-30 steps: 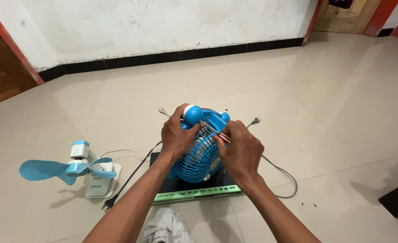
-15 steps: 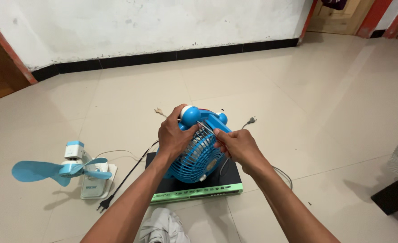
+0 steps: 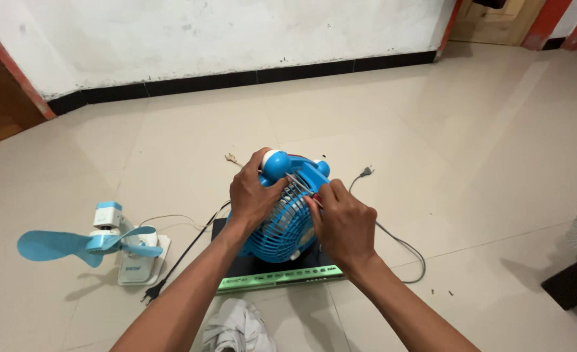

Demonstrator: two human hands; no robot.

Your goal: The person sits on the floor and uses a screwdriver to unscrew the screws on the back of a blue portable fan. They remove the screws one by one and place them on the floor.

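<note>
Left hand (image 3: 252, 195) fingers wrapped round blue fan (image 3: 282, 225); right hand (image 3: 344, 225) fingers pinching its wire grille (image 3: 299, 189). Bare-bladed fan (image 3: 99, 244) far left.

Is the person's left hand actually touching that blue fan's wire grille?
Touching. The head view shows the left hand wrapped over the top edge of the blue fan's wire grille, fingers pressed on it with no gap.

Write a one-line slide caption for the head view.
Both hands, left and right, grip a blue fan on a dark board; a bladed fan stands nearby.
</note>
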